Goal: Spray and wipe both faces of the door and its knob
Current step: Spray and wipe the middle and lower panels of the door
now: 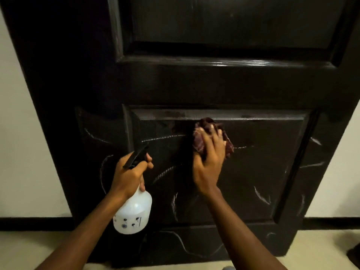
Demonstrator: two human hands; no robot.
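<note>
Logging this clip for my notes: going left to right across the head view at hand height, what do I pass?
Left wall → left hand gripping the white spray bottle → right hand holding the maroon cloth against the dark door → right wall.

- Door [214, 84]: top & upper-right corner cut by frame edge. Left side in deep shadow, surface detail n/a. Foot partly hidden behind both forearms.
- Cloth [199, 142]: bunched, largely covered by right hand [209, 162]. Underside not visible, edges blurred.
- Spray bottle [134, 213]: neck hidden inside left hand [128, 176]. Trigger under fingers [149, 158], can't tell if pressed. Printed marks on body too small to read.
- Forearms: both cut off at bottom edge.
- Dark obj. [354, 255], lower-right edge: mostly out of frame, unidentifiable.
- Grey obj. [228, 267], bottom edge: sliver only, unidentifiable.
</note>
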